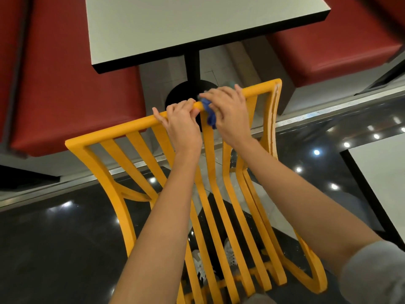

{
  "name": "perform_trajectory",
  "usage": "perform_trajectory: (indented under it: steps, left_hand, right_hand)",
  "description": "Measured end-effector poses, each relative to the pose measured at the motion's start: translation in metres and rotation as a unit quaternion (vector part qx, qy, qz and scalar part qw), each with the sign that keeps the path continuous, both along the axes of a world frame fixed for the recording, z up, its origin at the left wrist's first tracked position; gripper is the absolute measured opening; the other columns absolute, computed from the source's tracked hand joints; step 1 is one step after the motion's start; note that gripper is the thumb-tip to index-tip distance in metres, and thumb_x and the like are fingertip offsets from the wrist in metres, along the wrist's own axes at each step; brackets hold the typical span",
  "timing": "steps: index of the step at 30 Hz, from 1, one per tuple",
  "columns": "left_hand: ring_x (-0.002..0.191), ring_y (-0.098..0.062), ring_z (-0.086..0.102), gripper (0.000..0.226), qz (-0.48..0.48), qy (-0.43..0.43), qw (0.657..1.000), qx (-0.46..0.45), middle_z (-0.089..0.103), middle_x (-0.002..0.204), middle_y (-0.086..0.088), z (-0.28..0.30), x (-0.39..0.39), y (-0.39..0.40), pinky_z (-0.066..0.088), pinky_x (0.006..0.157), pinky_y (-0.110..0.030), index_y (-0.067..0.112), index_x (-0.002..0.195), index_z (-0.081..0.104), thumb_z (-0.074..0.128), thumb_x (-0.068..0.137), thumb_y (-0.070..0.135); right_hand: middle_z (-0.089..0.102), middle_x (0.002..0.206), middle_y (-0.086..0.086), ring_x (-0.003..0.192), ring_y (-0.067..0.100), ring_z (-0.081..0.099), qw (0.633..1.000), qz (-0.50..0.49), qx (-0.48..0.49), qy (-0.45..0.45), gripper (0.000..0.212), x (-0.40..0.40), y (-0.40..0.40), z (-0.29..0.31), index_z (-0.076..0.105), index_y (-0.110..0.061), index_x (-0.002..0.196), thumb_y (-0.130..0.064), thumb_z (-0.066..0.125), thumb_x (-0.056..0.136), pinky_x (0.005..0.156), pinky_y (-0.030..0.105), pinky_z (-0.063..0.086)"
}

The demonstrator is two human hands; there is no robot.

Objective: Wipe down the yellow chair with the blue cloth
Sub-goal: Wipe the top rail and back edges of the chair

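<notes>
My left hand (183,126) grips the yellow chair's (140,148) top rail at twelve o'clock; just beside it, my right hand (228,113) presses the bunched blue cloth (209,113) there. I judge the slats and legs remain unwiped.

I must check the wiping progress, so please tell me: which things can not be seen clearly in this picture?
- Head view: most of the crumpled blue cloth is covered by the right hand.
- The top rail of the yellow slatted wooden chair is hidden under the left hand that grips it.
- The chair's lower part is cut off by the bottom edge.
- Whether the rail is clean: too fine to tell.
</notes>
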State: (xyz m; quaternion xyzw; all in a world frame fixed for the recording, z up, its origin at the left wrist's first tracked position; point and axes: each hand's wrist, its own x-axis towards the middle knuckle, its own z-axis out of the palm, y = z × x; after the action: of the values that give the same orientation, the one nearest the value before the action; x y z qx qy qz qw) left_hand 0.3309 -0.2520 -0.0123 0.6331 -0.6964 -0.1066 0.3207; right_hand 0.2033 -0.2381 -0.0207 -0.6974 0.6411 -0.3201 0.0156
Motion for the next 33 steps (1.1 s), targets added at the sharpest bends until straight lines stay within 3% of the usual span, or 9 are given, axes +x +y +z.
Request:
perform_trajectory:
  steps: [5,10,14,18,21,24,29,33]
  left_hand:
    - [0.113,-0.022,0.054,0.024,-0.008,0.005,1.0,-0.008,0.07,0.11,0.002,0.0,0.003,0.0,-0.001,0.118,-0.054,0.02,0.116,0.069,0.058,0.095,0.024]
    - [0.113,-0.021,0.053,0.023,-0.011,0.015,1.0,-0.005,0.069,0.11,0.003,0.002,0.004,0.001,-0.003,0.118,-0.053,0.021,0.115,0.069,0.057,0.096,0.025]
    - [0.114,-0.021,0.052,0.026,-0.016,0.009,1.0,0.003,0.069,0.112,0.003,0.003,0.005,0.001,-0.003,0.118,-0.053,0.021,0.119,0.068,0.056,0.097,0.026]
    - [0.115,-0.022,0.052,0.025,-0.014,0.006,1.0,0.008,0.069,0.113,0.002,0.003,0.003,0.0,-0.003,0.117,-0.055,0.02,0.119,0.068,0.056,0.097,0.025]
    - [0.114,-0.022,0.053,0.026,-0.014,-0.011,1.0,0.005,0.069,0.113,0.002,0.003,0.004,0.0,-0.001,0.117,-0.055,0.02,0.118,0.068,0.054,0.098,0.026]
    - [0.114,-0.023,0.054,0.027,-0.021,-0.012,1.0,0.0,0.069,0.113,0.002,0.002,0.005,-0.001,0.001,0.118,-0.057,0.019,0.119,0.068,0.054,0.098,0.027]
    - [0.115,-0.021,0.053,0.026,-0.024,-0.009,1.0,0.005,0.069,0.113,0.003,0.003,0.006,0.001,0.0,0.118,-0.057,0.021,0.119,0.067,0.054,0.098,0.027]
    - [0.115,-0.02,0.052,0.025,-0.018,-0.009,1.0,0.012,0.068,0.113,0.004,0.004,0.004,0.0,0.001,0.118,-0.055,0.022,0.119,0.067,0.054,0.098,0.027]
  right_hand:
    - [0.065,0.121,-0.001,0.121,0.018,0.053,0.998,0.045,0.006,0.04,0.036,-0.028,-0.003,0.006,0.062,-0.022,0.126,-0.018,0.042,0.095,0.114,0.035,0.021]
    - [0.066,0.115,0.001,0.119,0.019,0.053,0.998,-0.058,0.023,0.001,0.032,-0.096,0.001,0.008,0.064,-0.019,0.117,-0.011,0.044,0.094,0.118,0.043,0.019]
    - [0.065,0.11,0.001,0.116,0.016,0.052,0.991,-0.127,0.02,-0.043,0.029,-0.092,-0.001,0.007,0.066,-0.018,0.111,-0.016,0.042,0.095,0.12,0.044,0.012]
    - [0.066,0.113,-0.004,0.12,0.018,0.052,0.998,-0.056,0.021,-0.008,0.032,-0.046,-0.003,0.004,0.065,-0.024,0.116,-0.015,0.046,0.092,0.119,0.042,0.012]
    - [0.064,0.12,-0.008,0.122,0.016,0.052,0.999,0.005,0.009,0.039,0.032,-0.012,-0.005,0.002,0.062,-0.029,0.125,-0.025,0.042,0.099,0.118,0.04,0.016]
    - [0.063,0.122,-0.01,0.122,0.013,0.051,0.995,0.048,0.024,0.079,0.033,-0.027,-0.008,0.005,0.059,-0.03,0.127,-0.032,0.039,0.101,0.117,0.036,0.015]
    - [0.064,0.101,0.0,0.106,0.02,0.055,0.999,-0.025,0.043,0.017,0.031,-0.066,-0.013,0.01,0.063,-0.018,0.109,-0.03,0.035,0.103,0.114,0.041,0.023]
    - [0.063,0.108,-0.003,0.112,0.018,0.052,0.998,-0.045,0.037,0.036,0.03,-0.044,-0.011,0.005,0.062,-0.021,0.113,-0.029,0.035,0.103,0.115,0.041,0.019]
